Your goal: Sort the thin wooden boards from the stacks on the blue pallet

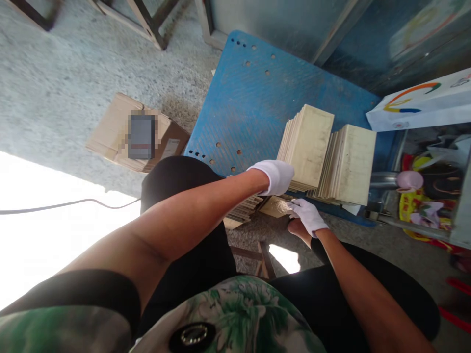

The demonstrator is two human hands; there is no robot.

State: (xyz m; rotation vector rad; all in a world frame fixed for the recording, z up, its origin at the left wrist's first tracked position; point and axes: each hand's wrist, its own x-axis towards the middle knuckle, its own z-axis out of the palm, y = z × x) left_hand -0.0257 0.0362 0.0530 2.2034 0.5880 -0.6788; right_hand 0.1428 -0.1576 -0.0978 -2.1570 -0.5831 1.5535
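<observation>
Both my hands wear white gloves. My left hand (275, 175) is curled against the lower edge of a stack of thin wooden boards (307, 147) that leans on a blue platform (253, 103). My right hand (306, 214) is below it, fingers closed on a flat board (275, 206) lying low at the platform's front edge. A second leaning stack of boards (349, 164) stands to the right. More boards (245, 208) lie stacked flat under my left wrist.
A cardboard box (136, 135) sits on the concrete floor to the left, with a cable (66, 203) running across a bright sunlit patch. A white printed box (423, 100) and colourful clutter (423, 196) are at the right. A wooden stool frame (257, 257) shows between my knees.
</observation>
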